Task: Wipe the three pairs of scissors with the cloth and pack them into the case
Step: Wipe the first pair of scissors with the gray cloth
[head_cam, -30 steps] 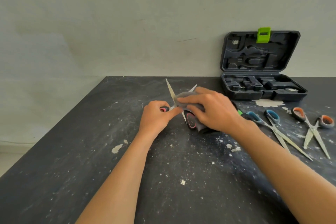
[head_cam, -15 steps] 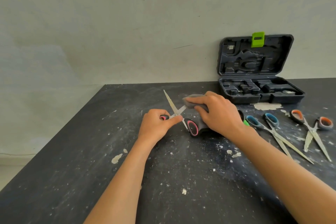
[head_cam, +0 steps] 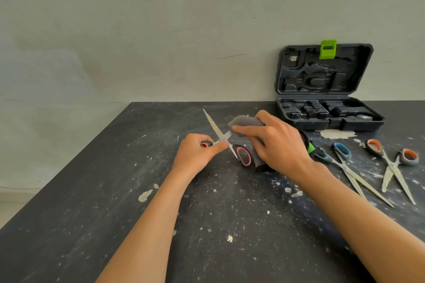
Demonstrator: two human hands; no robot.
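On the dark, paint-flecked table (head_cam: 96,190), the left hand (head_cam: 195,156) is clenched around one handle loop of the pink-handled scissors (head_cam: 220,138), thumb pressed near the pivot. The scissors lie spread open at the middle of the table: one bare steel blade points up and away to the left, dull and smeared, while the other blade runs to the right under the grey cloth (head_cam: 246,123). The free loop, black with a pink lining, rests on the table just beside the right hand (head_cam: 280,145). That hand grasps the folded cloth, fingers flat on top, pinching it around the covered blade.

Compared with half a second ago, the cloth sits slightly further out along the blade, and the hands otherwise hold the same grip; a second ago the cloth covered more of the pivot area.

To the right, partly hidden behind the wrist, a small green-and-black object (head_cam: 310,147) cannot be identified. Next lie the blue-handled scissors (head_cam: 345,163), then the orange-handled scissors (head_cam: 393,163), both open with blades pointing toward the person and streaked with pale residue. Behind them the black moulded case (head_cam: 322,99) stands open against the wall, a green latch (head_cam: 328,48) on its lid edge. Small labels inside it are too blurred to read.
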